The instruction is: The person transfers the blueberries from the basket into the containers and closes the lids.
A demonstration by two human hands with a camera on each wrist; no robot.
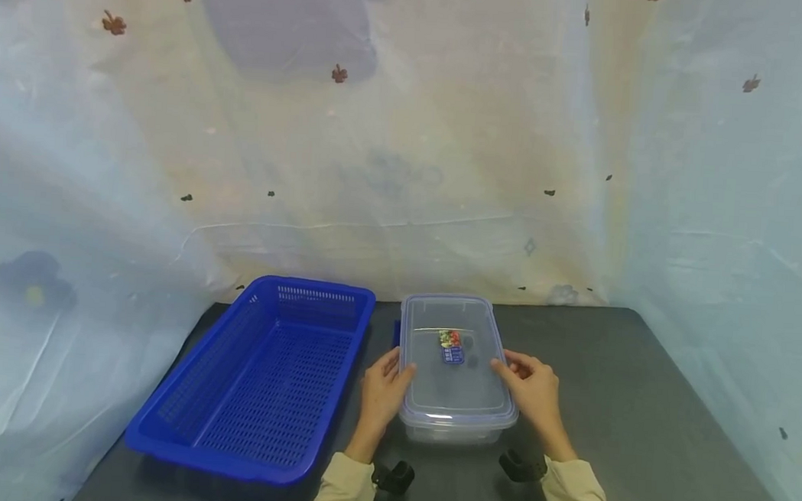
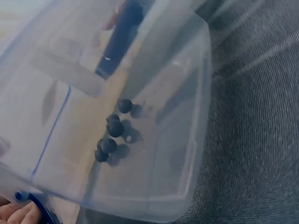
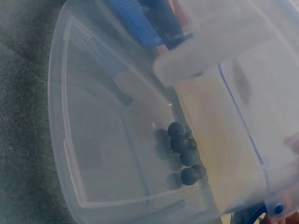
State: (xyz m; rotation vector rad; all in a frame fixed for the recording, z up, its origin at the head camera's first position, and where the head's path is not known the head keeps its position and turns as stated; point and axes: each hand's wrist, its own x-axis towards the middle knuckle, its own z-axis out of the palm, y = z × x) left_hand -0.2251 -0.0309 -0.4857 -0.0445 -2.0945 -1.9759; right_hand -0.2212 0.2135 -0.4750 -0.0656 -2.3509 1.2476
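A clear plastic food container (image 1: 455,436) sits on the table with its translucent lid (image 1: 450,391) on top. A small printed label (image 1: 452,347) sticks to the lid. My left hand (image 1: 383,391) grips the container's left edge, thumb on the lid's rim. On the opposite edge, my right hand (image 1: 533,389) holds on the same way, its thumb over the rim. Blue side latches show beside the fingers: one latch (image 2: 41,207) in the left wrist view, another latch (image 3: 254,214) in the right. Through the plastic, several small dark round balls (image 2: 114,127) lie clustered inside.
Left of the container stands a large blue perforated basket (image 1: 337,400), close to my left forearm. The dark grey tabletop (image 1: 646,419) extends to the right. A patterned curtain (image 1: 407,151) hangs behind the table and along both sides.
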